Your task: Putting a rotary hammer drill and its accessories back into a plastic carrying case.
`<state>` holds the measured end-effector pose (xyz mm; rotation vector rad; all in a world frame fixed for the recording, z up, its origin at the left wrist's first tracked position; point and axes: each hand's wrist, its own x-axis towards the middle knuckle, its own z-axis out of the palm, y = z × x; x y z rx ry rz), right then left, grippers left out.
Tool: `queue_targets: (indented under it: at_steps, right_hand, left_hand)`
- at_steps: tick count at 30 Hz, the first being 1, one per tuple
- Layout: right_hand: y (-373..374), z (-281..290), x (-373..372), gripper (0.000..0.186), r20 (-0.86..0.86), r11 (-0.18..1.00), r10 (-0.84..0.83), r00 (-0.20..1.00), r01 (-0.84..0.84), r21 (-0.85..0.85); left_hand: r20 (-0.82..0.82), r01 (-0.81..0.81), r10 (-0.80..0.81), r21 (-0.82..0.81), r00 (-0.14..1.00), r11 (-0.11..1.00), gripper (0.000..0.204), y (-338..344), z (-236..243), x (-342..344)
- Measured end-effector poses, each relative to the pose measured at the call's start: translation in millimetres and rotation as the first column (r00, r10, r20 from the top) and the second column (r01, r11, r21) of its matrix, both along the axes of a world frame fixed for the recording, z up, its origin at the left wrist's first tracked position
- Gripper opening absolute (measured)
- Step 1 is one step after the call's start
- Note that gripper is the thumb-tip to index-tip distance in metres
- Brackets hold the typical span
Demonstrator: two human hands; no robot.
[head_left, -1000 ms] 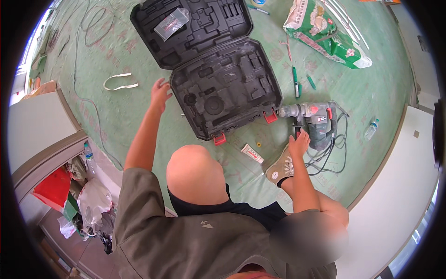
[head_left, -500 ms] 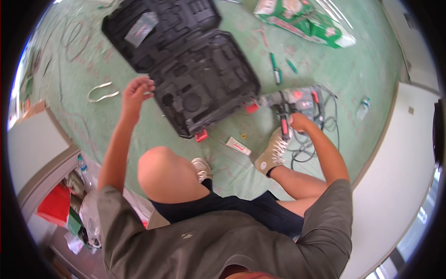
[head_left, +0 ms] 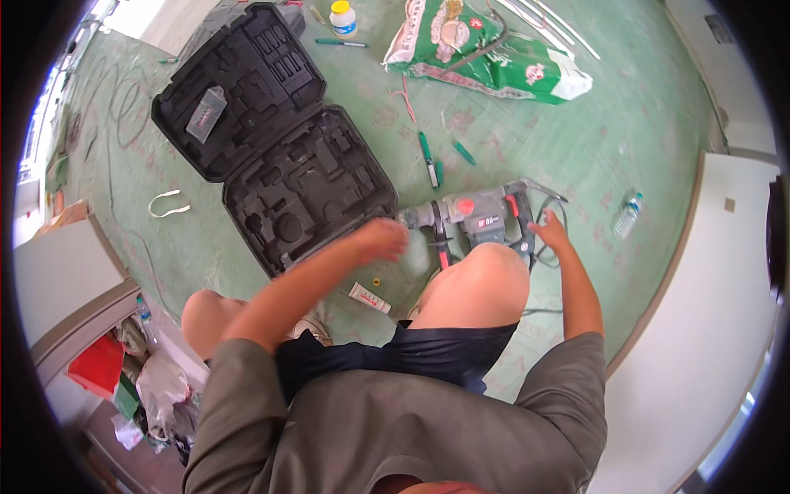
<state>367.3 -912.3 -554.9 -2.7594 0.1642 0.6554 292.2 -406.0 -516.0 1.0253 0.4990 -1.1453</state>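
Note:
A grey rotary hammer drill (head_left: 485, 216) with red accents lies on the floor, its black cord (head_left: 547, 198) behind it. Beside its rear handle is my right hand (head_left: 550, 230), fingers apart, with nothing visible in it; I cannot tell whether it touches the handle. My left hand (head_left: 381, 240) is blurred over the near right corner of the black tool case (head_left: 350, 189), close to the drill's nose. The case lies wide open, with moulded hollows and a clear plastic packet (head_left: 206, 114) in its lid. My raised knee (head_left: 485, 284) hides part of the drill's underside.
A white tube (head_left: 370, 298) and a small yellow ring (head_left: 376, 281) lie near my feet. Farther off are green pens (head_left: 428, 156), a green-white sack (head_left: 494, 58) and a yellow-lidded jar (head_left: 343, 20). A bottle (head_left: 629, 216) lies right, a white cable loop (head_left: 169, 204) left.
My left hand has swung right from the case's left side toward the drill. My right hand has left the front handle for the rear one. My right knee has risen, and the view has shifted.

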Motion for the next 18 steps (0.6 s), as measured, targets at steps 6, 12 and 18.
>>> queue_targets:
  at_steps: [6,12,18]
  right_hand:
    - [90,-19,4,0.075,-0.121,0.955,-0.102,0.987,0.131,0.266]
    - [73,10,-2,0.046,-0.104,0.966,-0.177,0.979,0.193,0.172]
    - [79,79,-18,0.03,-0.038,0.897,-0.377,0.925,0.375,0.233]
  left_hand:
    - [-0.211,-0.4,0.441,0.211,0.872,0.892,0.047,-99,-83,-86]
    - [-0.327,-0.424,0.426,0.08,0.844,0.902,0.04,-129,-36,-41]
    - [-0.288,-0.512,0.491,0.004,0.822,0.859,0.04,-152,-53,-58]
